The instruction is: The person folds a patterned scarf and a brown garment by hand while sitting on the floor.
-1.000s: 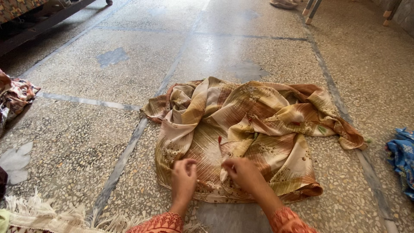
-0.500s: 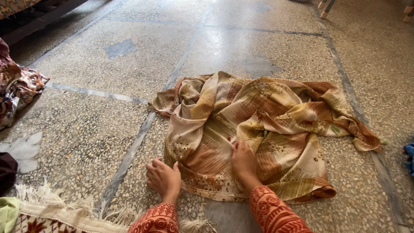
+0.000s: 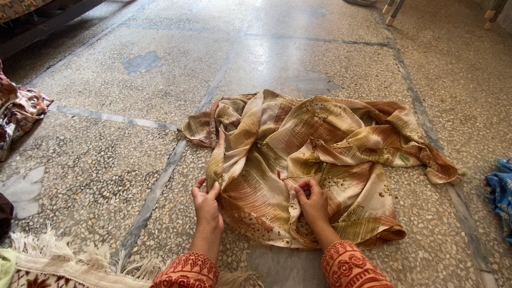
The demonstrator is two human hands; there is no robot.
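A crumpled beige, brown and rust patterned cloth (image 3: 320,154) lies spread on the speckled stone floor (image 3: 160,90). My left hand (image 3: 206,205) pinches the cloth's left edge between fingers and thumb. My right hand (image 3: 313,202) rests on the middle of the near part, fingers bunched on a fold of fabric. Both forearms wear orange patterned sleeves at the bottom of the view.
A fringed rug edge (image 3: 58,261) lies at the bottom left. A patterned fabric heap (image 3: 18,109) sits at the far left and a blue cloth (image 3: 501,192) at the right edge. Furniture legs (image 3: 393,12) stand at the top right; a dark bed frame (image 3: 48,21) runs along the top left.
My left hand moved from beside the cloth onto its left edge and took hold. My right hand shifted slightly on the fold. The view tilted a little.
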